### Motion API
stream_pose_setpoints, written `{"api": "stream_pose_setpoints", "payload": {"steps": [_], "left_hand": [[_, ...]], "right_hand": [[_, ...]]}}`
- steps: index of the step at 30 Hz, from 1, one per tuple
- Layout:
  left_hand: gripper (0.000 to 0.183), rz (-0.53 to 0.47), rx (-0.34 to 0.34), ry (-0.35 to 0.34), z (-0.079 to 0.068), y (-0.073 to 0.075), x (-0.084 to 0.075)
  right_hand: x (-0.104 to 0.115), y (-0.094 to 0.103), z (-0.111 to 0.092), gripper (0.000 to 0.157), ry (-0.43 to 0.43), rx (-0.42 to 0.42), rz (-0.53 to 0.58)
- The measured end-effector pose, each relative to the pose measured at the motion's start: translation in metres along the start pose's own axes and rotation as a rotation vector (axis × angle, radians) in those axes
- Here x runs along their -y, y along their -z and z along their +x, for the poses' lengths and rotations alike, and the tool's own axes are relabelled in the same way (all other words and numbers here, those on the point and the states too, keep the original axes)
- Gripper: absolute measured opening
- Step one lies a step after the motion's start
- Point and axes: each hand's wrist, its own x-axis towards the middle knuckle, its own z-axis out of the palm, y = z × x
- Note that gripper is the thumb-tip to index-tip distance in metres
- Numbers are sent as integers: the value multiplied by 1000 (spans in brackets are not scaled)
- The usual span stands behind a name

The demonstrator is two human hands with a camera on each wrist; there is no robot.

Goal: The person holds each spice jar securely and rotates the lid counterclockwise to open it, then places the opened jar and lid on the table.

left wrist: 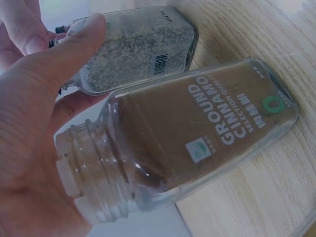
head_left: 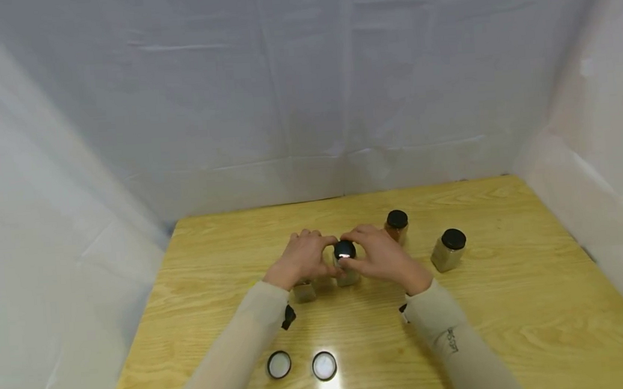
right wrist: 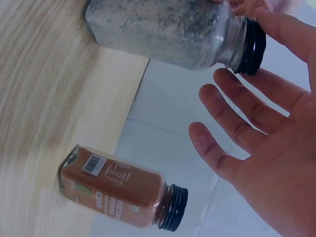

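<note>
A glass spice jar (left wrist: 143, 47) with pale, dark-speckled contents stands on the table between the two hands. My left hand (head_left: 306, 256) holds it near the shoulder, thumb along one side and fingers behind. Thumb and index finger of my right hand (head_left: 376, 252) pinch the black lid (right wrist: 254, 47) on its neck; the other fingers stretch out away from the glass. Close beside my left hand is a lidless ground cinnamon jar (left wrist: 197, 128), its threaded neck bare. In the head view that hand partly covers the cinnamon jar.
Two black-rimmed lids lie with their pale insides up near the front, one left (head_left: 279, 364) and one right (head_left: 324, 366). A reddish-brown spice jar (right wrist: 113, 187) with a black lid stands behind my right hand. Another lidded jar (head_left: 448, 251) stands farther right. White sheeting (head_left: 305, 98) surrounds the wooden table.
</note>
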Motion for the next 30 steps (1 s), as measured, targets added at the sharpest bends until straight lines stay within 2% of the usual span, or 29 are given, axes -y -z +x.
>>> {"api": "stream_pose_setpoints", "payload": {"steps": [5, 10, 17, 24, 30], "left_hand": [[79, -3, -6, -4, 0, 0, -1], [83, 23, -3, 4, 0, 0, 2], [86, 31, 3, 14, 1, 0, 6], [86, 22, 5, 13, 2, 1, 6], [81, 23, 1, 8, 1, 0, 5]], "right_hand": [[0, -2, 1, 56, -17, -16, -22], [-1, -1, 2, 61, -79, -36, -23], [-3, 3, 1, 45, -48, -61, -22], [-5, 7, -2, 39, -55, -75, -52], [-4, 6, -2, 43, -67, -10, -6]]}}
